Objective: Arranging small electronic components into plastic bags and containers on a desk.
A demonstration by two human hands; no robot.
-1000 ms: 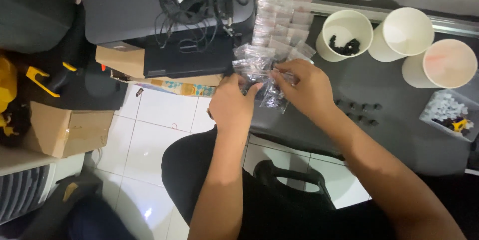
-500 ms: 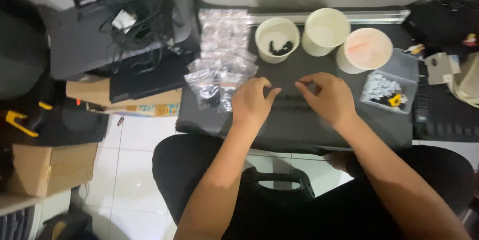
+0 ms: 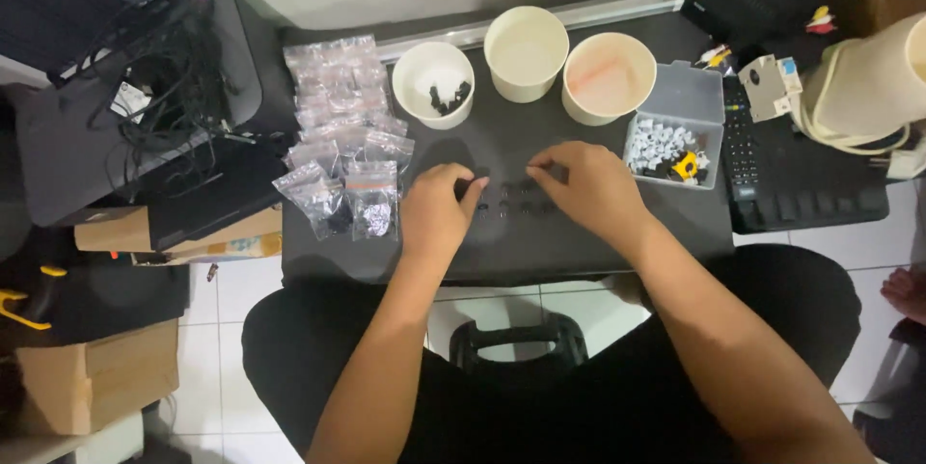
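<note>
Left hand (image 3: 439,208) and right hand (image 3: 588,184) resting knuckles-up on dark tabletop (image 3: 579,252), fingertips pinching tiny black parts (image 3: 511,199) lying between them, exact grasp hard to tell, clear plastic bags (image 3: 338,175) left, three white paper cups (image 3: 526,49) far, clear plastic tray (image 3: 675,136) right

Both hands let go of the small plastic bag held a second ago; left hand (image 3: 439,208) and right hand (image 3: 588,189) came down onto the surface (image 3: 579,252) at the small black parts (image 3: 516,196).
</note>
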